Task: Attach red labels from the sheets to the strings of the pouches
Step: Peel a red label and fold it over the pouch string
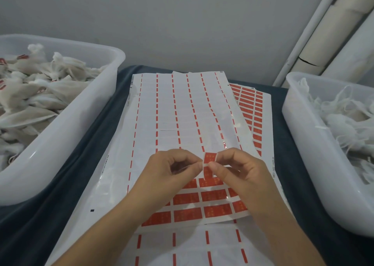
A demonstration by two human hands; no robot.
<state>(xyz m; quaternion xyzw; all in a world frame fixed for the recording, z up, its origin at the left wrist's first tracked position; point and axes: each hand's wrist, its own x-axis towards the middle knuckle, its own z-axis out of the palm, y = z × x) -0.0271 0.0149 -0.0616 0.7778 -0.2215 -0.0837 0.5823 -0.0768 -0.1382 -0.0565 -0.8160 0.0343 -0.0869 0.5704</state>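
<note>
Two hands meet over the label sheet: left hand and right hand both pinch one red label between fingertips, lifted just off its backing. Sheets lie stacked on a dark blue cloth. Left bin holds tagged pouches, right bin stringy untagged ones. Grey wall behind, pale pipes far right.

You have a dark blue cloth spread over the work surface in front of you. Behind it stands a plain grey wall. At your far right, pale pipes lean up along that wall, one of them cracked partway along.
</note>
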